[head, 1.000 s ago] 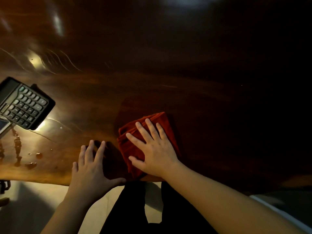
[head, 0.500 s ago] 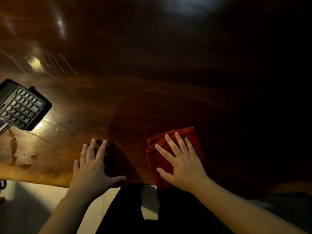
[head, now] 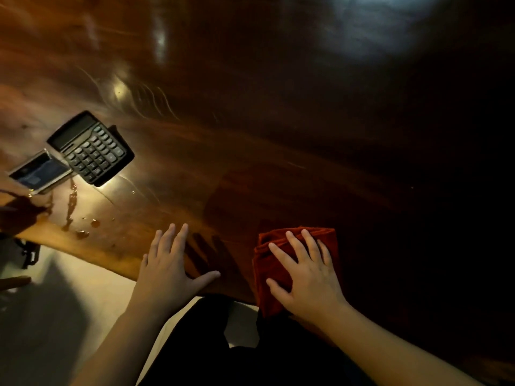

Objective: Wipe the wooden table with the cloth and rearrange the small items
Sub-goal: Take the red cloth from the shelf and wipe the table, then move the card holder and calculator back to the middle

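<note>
A folded red cloth lies at the near edge of the dark wooden table. My right hand presses flat on top of it, fingers spread and straight. My left hand rests flat on the bare wood to the left of the cloth, thumb pointing toward it. A black calculator sits at the left of the table. Beside it lies a small clear case with a dark card.
Drops and streaks of dark liquid mark the wood below the calculator, near the table's left front edge. A dark object sits at the far left edge. Pale floor shows below the table edge. The right side is in deep shadow.
My right hand has slid the cloth to the right along the near edge. The left hand has stayed flat in place. The view has shifted, showing the calculator and card case more fully.
</note>
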`<state>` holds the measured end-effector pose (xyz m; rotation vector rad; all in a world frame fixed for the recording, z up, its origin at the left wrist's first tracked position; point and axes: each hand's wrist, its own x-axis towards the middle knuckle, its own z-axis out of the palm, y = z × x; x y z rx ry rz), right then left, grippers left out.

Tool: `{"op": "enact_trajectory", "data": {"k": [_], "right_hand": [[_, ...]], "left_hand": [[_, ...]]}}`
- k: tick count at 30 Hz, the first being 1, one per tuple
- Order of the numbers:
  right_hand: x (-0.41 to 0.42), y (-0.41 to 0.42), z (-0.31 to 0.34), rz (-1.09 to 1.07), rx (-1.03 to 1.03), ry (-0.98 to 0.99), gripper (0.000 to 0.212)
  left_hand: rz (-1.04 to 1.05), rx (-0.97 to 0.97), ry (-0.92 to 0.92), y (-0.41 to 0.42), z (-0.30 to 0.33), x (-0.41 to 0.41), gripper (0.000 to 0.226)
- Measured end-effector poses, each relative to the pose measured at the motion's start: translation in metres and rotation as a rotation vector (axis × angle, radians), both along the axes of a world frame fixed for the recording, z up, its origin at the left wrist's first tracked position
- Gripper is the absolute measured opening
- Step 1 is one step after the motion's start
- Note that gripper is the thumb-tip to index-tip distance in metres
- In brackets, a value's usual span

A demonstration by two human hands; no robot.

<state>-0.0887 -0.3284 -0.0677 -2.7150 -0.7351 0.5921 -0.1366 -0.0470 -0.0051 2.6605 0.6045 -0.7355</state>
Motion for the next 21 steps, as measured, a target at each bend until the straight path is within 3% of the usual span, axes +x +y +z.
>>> {"op": "enact_trajectory", "data": {"k": [6, 21], "right_hand": [[0.025, 0.031, 0.023, -0.085, -0.088, -0.04, 0.06], [0.089, 0.249, 0.061, 0.004, -0.049, 0.027, 0.093]], "left_hand": [[0.149, -0.097, -0.093, 0.025, 0.007, -0.004, 0.123], [0.428, 0.002, -0.347, 0.223, 0.007, 0.01, 0.118]]}}
